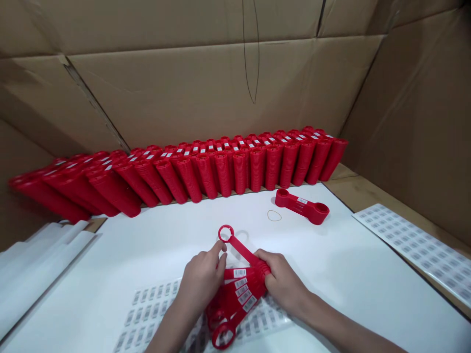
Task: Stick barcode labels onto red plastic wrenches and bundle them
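Observation:
A fanned-out stack of flat red plastic pieces with ring ends (230, 299) is in front of me, several bearing white barcode labels. My right hand (283, 282) is closed around the bunched end of the fan. One bare piece (243, 251) sticks up from it, away from the labelled ones, ending in an open ring. Close beside that ring is my left hand (204, 272), index finger and thumb slightly apart with nothing visible between them; its other fingers are partly hidden. Under the fan lies a sheet of barcode labels (149, 309), partly covered by my forearm.
Long rows of stacked red pieces (224, 174) stand along the cardboard wall (184, 88). Right of centre lie a labelled bundle (301, 206) and a rubber band (274, 215). Another label sheet (415, 245) is at the right edge, white sheets (40, 274) at left. A thin loop (253, 93) hangs above.

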Available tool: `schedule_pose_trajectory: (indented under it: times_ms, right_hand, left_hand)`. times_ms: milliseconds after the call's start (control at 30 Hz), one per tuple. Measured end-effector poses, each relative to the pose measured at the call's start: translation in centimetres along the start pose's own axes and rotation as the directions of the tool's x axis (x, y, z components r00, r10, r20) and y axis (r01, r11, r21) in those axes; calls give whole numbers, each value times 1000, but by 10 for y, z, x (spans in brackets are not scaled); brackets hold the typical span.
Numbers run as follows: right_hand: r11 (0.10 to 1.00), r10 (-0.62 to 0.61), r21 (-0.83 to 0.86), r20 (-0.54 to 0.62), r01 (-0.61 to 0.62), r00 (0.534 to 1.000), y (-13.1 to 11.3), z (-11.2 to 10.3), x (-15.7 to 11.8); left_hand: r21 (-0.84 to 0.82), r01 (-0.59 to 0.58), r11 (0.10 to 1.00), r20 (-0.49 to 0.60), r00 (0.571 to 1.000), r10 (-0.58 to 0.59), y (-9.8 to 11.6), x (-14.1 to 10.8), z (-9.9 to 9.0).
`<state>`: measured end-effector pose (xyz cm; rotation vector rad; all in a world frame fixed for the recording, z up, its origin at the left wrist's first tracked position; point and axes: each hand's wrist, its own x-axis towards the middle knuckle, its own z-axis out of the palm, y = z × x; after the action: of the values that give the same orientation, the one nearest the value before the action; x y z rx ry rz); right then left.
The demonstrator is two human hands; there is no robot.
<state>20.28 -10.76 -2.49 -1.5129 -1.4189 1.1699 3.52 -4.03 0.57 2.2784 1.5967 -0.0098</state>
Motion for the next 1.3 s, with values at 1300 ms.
schedule_pose_trajectory:
  times_ms: [1300]
  right_hand:
    - [992, 60, 109, 97, -71, 993, 12, 4, 5]
  left_hand:
    - [-100, -225, 969, 101, 967, 234, -7, -2, 11]
